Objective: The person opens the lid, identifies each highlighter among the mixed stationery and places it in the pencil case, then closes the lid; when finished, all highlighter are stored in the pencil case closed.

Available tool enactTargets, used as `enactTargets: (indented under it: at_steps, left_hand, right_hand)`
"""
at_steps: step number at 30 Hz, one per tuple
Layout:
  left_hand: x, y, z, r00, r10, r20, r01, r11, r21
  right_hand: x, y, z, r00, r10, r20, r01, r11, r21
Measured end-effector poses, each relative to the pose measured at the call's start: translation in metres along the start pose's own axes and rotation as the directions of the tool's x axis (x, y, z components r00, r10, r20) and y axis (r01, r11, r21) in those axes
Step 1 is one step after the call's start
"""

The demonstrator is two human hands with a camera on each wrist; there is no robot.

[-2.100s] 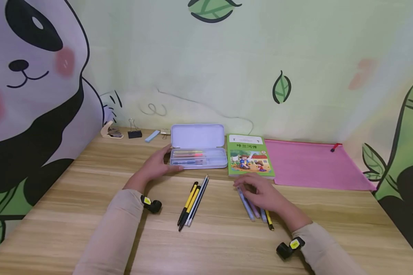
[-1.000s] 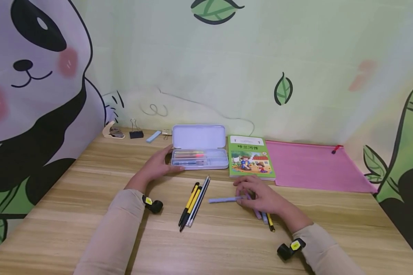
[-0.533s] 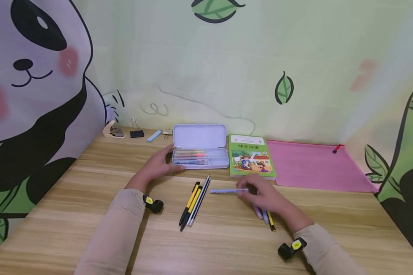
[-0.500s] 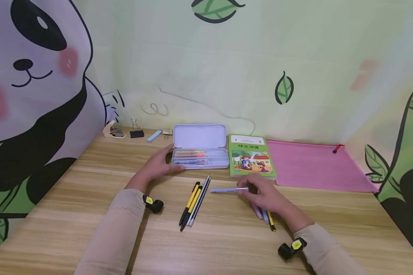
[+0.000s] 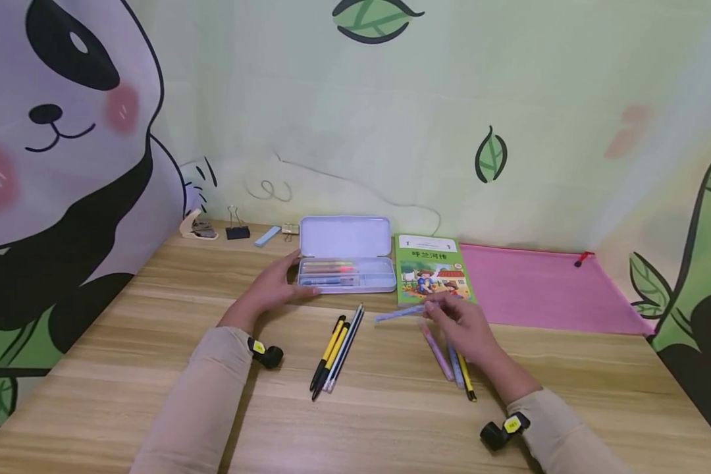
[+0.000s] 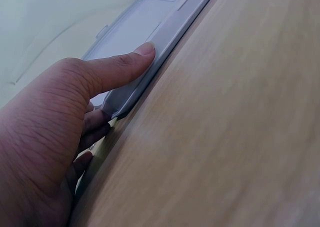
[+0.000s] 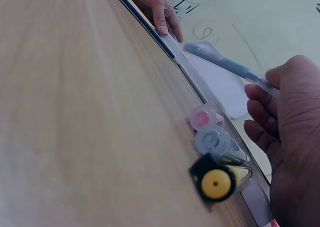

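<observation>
My left hand (image 5: 272, 288) holds the left end of a lilac pencil case (image 5: 379, 283), its lid raised. In the left wrist view, the thumb (image 6: 125, 67) lies along the case's front wall (image 6: 165, 47). Several pens lie in the case's left part. A light blue pen (image 5: 398, 313) is pinched between the thumb and fingers of my right hand (image 5: 463, 326), raised in front of the green book (image 5: 432, 270). Below that hand lie a pink-purple pen (image 5: 437, 353), another blue pen (image 5: 455, 366) and a yellow-and-black pen (image 5: 467, 378).
Two yellow-and-black pens (image 5: 332, 349) and slim pencils (image 5: 346, 349) lie mid-table. Along the back are a stapler-like beige item (image 5: 198, 227), a black binder clip (image 5: 237, 232), a blue strip (image 5: 267, 236) and a smaller clip (image 5: 290, 229). A pink pouch (image 5: 545, 289) lies right of the book.
My right hand has picked the light blue pen out of the right-hand group, turned it sideways and raised it toward the book. My left hand stays at the pencil case.
</observation>
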State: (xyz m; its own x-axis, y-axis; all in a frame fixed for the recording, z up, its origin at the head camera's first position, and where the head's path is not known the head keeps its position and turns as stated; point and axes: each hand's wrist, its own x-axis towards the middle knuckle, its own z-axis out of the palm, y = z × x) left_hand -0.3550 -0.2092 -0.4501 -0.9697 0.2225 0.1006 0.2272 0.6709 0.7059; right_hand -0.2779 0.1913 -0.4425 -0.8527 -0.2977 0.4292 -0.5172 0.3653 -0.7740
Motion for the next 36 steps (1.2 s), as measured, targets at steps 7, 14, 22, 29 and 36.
enactTargets:
  at_steps: [7, 14, 22, 29, 36]
  left_hand:
    - [0.0, 0.0, 0.001, 1.0, -0.005, -0.001, 0.005, 1.0, -0.008]
    - [0.001, 0.0, 0.003, 1.0, -0.001, 0.002, 0.001, 1.0, -0.008]
    - [0.0, 0.0, -0.001, 1.0, 0.005, 0.001, -0.005, 1.0, -0.015]
    - [0.0, -0.004, -0.001, 1.0, 0.017, 0.001, -0.017, 1.0, -0.019]
    - [0.0, -0.001, 0.001, 1.0, 0.0, -0.001, 0.0, 1.0, -0.009]
  right_hand:
    - [0.0, -0.006, 0.004, 0.988, 0.093, -0.124, -0.07, 0.982, 0.175]
    - [-0.012, -0.069, 0.041, 0.935, 0.147, -0.322, -0.068, 0.968, 0.244]
    - [-0.008, -0.078, 0.104, 0.95, 0.17, -0.261, -0.076, 0.939, 0.334]
    - [0.029, -0.068, 0.13, 0.934, 0.173, -0.313, -0.079, 0.953, 0.291]
    - [0.071, -0.05, 0.145, 0.891, 0.169, -0.422, -0.094, 0.977, 0.192]
